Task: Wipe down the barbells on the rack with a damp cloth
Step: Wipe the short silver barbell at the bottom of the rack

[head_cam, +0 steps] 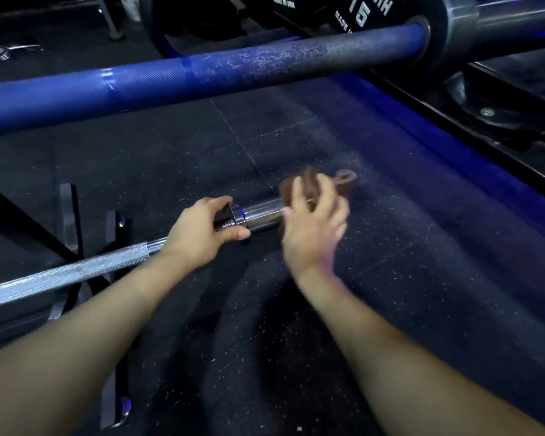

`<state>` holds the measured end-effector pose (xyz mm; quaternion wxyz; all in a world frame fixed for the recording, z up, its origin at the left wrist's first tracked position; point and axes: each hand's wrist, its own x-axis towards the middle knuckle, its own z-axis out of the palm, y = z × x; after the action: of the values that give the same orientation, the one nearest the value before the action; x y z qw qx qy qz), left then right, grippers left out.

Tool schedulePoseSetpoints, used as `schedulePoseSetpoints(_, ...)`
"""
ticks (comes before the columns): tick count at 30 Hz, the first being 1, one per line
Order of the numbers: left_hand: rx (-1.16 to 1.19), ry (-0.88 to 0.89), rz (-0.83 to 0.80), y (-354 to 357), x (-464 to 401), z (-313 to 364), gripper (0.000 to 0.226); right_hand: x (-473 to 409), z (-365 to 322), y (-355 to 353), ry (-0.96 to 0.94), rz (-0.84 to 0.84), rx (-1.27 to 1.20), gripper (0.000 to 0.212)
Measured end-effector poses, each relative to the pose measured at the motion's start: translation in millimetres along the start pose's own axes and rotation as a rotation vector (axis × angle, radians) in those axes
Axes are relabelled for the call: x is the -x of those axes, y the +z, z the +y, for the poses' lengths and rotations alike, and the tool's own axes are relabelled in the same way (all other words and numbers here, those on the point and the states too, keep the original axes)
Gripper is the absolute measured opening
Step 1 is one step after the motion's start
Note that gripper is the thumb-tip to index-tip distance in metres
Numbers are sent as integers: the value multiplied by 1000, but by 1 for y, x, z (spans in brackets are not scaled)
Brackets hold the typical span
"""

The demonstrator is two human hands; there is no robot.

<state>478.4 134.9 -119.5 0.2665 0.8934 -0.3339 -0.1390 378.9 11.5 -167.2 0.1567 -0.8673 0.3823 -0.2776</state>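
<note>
Left hand (202, 229) grips chrome barbell (76, 272) at its collar, right hand (312, 228) wraps brown cloth (309, 180) round the sleeve's right end; best twist cloth fully around, bar steadied.

A brown cloth (309, 187) is seen against a chrome bar (76, 272), whose shaft is cross-hatched with knurling. The upper bar (139, 80) is coated blue, dulled to grey and flecked white toward its collar. Black floor (390, 247) is speckled pale; white lettering is carried on a black plate (343, 14).
</note>
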Motion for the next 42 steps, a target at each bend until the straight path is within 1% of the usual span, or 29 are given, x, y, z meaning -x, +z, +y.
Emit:
schedulePoseSetpoints(2,52,-24,-66,-5,-6,-2,62,23,-18,9,-195,-21,-23,49)
schedulePoseSetpoints(4,25,-22,-30,-1,-3,-4,61,22,-16,11,-342,-65,-84,48)
schedulePoseSetpoints(5,-18,-7,7,3,0,-5,61,16,-9,7,-366,-77,-84,46)
schedulePoseSetpoints(7,-64,45,68,8,6,-6,60,1,11,-1,-290,-81,-67,47)
schedulePoseSetpoints(8,-59,74,85,10,7,-6,58,-8,22,-6,-197,-78,-66,45)
schedulePoseSetpoints(10,-48,110,122,13,9,-7,54,-24,41,-18,16,-153,-73,45)
schedulePoseSetpoints(11,-56,117,154,15,10,-6,52,-29,45,-23,82,-164,-68,46)
schedulePoseSetpoints(14,-110,159,279,20,20,0,47,-29,36,-25,153,-139,-11,48)
schedulePoseSetpoints(15,-147,181,291,22,22,1,49,-22,28,-19,129,-112,25,50)
schedulePoseSetpoints(17,-247,216,265,24,24,0,62,3,9,-2,-38,5,36,52)
schedulePoseSetpoints(19,-291,221,245,21,22,-2,70,23,-4,7,-247,-10,16,49)
schedulePoseSetpoints(20,-291,214,244,19,20,-3,70,23,-4,10,-306,-19,31,48)
schedulePoseSetpoints(21,-284,207,245,18,19,-2,70,18,-1,11,-322,-14,40,49)
schedulePoseSetpoints(22,-269,198,245,17,17,-1,70,11,3,10,-296,14,39,50)
schedulePoseSetpoints(23,-251,187,244,17,17,-1,70,3,11,9,-222,42,28,51)
schedulePoseSetpoints(24,-236,180,244,16,17,0,70,-7,17,6,-109,55,3,52)
schedulePoseSetpoints(25,-230,180,241,16,17,0,71,-18,22,0,34,33,-33,56)
schedulePoseSetpoints(26,-230,180,234,16,17,0,71,-28,26,-5,205,-24,-107,61)
schedulePoseSetpoints(28,-227,173,224,16,16,-1,71,-39,31,-14,518,-107,-327,74)
schedulePoseSetpoints(30,-216,167,225,14,16,0,72,-41,36,-11,697,-136,-566,77)
schedulePoseSetpoints(32,-200,169,222,14,15,0,72,-41,36,-7,838,-132,-777,72)
schedulePoseSetpoints(33,-190,164,217,15,15,0,72,-41,37,-6,905,-132,-867,63)
schedulePoseSetpoints(35,-180,151,214,14,14,0,72,-39,36,-7,977,-143,-1037,34)
schedulePoseSetpoints(36,-184,145,213,13,14,0,72,-36,32,-9,992,-172,-1076,23)
schedulePoseSetpoints(37,-189,139,209,13,15,1,72,-30,26,-10,992,-222,-1072,17)
schedulePoseSetpoints(40,-198,130,200,11,15,5,73,-9,7,-6,923,-394,-941,19)
schedulePoseSetpoints(42,-197,121,188,11,15,7,73,-4,3,-9,892,-433,-906,18)
